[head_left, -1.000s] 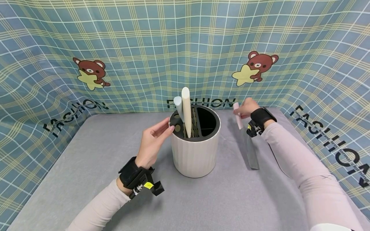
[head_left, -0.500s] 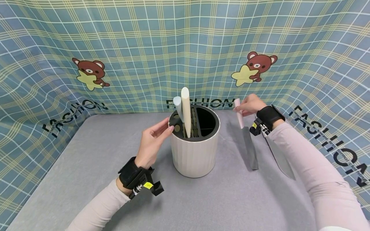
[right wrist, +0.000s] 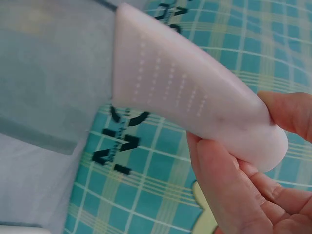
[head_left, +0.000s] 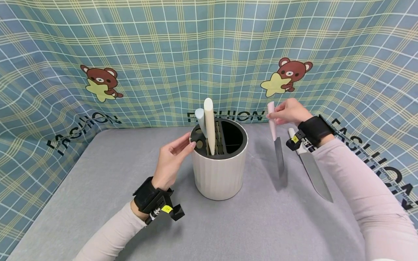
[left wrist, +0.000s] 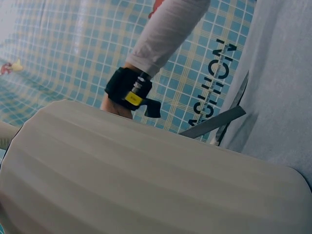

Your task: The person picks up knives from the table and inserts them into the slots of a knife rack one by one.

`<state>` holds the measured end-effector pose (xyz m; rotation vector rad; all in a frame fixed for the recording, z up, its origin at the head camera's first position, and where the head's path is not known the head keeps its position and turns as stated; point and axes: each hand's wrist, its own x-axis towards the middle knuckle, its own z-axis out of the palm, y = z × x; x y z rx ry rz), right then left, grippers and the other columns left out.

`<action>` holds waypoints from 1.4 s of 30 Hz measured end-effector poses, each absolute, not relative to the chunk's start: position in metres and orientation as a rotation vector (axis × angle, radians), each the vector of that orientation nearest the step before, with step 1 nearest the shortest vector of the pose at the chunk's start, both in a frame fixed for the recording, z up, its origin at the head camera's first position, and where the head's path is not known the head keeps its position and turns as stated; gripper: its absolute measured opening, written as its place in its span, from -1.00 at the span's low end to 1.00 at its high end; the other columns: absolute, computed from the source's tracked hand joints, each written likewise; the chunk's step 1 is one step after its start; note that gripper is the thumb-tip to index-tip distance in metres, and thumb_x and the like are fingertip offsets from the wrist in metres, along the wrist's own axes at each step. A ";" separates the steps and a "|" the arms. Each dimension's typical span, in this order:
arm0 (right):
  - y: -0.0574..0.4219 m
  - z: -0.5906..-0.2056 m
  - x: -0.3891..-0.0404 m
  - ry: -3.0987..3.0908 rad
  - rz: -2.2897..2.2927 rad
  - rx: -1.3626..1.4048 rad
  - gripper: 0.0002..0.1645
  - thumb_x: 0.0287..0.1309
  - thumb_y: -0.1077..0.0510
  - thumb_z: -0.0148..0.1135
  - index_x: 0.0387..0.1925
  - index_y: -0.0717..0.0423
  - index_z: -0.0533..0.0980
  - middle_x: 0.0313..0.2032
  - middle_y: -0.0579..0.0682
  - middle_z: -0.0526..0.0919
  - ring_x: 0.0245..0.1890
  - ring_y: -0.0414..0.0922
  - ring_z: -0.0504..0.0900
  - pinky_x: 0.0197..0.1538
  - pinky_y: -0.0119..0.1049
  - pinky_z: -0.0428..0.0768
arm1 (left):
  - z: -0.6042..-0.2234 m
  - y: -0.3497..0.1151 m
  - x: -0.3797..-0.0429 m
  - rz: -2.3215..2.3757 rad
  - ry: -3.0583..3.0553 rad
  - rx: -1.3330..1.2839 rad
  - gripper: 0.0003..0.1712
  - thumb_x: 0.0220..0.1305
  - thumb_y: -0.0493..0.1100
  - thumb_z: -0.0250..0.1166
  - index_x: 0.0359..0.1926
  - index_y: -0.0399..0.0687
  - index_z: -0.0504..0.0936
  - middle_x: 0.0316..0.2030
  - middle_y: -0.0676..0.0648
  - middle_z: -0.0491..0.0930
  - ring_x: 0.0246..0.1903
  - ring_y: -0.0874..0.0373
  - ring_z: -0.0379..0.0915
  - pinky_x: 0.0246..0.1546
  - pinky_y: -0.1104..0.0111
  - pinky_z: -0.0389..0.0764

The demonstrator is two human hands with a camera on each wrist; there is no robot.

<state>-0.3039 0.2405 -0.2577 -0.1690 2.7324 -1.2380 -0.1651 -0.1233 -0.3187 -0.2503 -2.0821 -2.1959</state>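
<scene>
My right hand (head_left: 292, 111) pinches the pale pink handle of a cleaver (head_left: 280, 154) between thumb and fingers. Its broad, square-ended blade hangs down, slightly tilted, just above the table. Rows of small dots mark the handle (right wrist: 170, 92) in the right wrist view. At the middle stands a white ribbed knife holder (head_left: 219, 179) with a black slotted top. My left hand (head_left: 171, 161) touches the holder's left rim with thumb and fingers fairly straight. A cream handle (head_left: 210, 127) and a light blue handle (head_left: 200, 121) stick up from the holder.
A white-handled knife (head_left: 315, 175) with a pointed blade lies on the grey table (head_left: 98, 203), right of the cleaver. A checked cloth (head_left: 163, 54) with bear prints hangs behind and at both sides. The holder's right side has a large open compartment (head_left: 232, 137).
My right hand has risen and shifted right with the cleaver, lifting it from the table to a steeper angle. The white-handled knife has come into fuller view. My left hand stays put.
</scene>
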 end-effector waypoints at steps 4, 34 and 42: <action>0.244 -0.251 -0.296 2.695 -1.331 -0.151 -0.35 0.20 0.05 0.34 0.10 0.51 0.42 -0.17 0.12 0.57 -0.45 -0.33 0.66 -0.27 -0.44 0.75 | -0.319 -0.123 -0.166 -2.183 -2.095 -0.245 -0.44 0.36 -0.28 0.22 0.35 -0.22 0.37 0.31 -0.16 0.39 0.28 0.09 0.35 0.27 0.45 0.47; 0.284 -0.270 -0.244 1.917 -2.480 -0.625 -0.70 0.24 0.50 0.10 -0.04 0.29 0.58 -0.17 0.12 0.73 -0.09 -0.10 0.72 -0.02 -0.33 0.70 | -0.320 -0.124 -0.167 -2.188 -2.090 -0.235 -0.43 0.35 -0.27 0.23 0.35 -0.22 0.37 0.31 -0.16 0.39 0.28 0.08 0.35 0.26 0.44 0.48; 0.296 -0.281 -0.241 1.649 -2.662 -0.703 -0.69 0.27 0.57 -0.04 0.00 0.44 0.49 -0.10 0.24 0.67 -0.02 0.02 0.69 0.04 -0.22 0.69 | -0.320 -0.123 -0.166 -2.192 -2.082 -0.237 -0.43 0.35 -0.26 0.24 0.35 -0.22 0.37 0.31 -0.17 0.39 0.28 0.07 0.35 0.25 0.47 0.48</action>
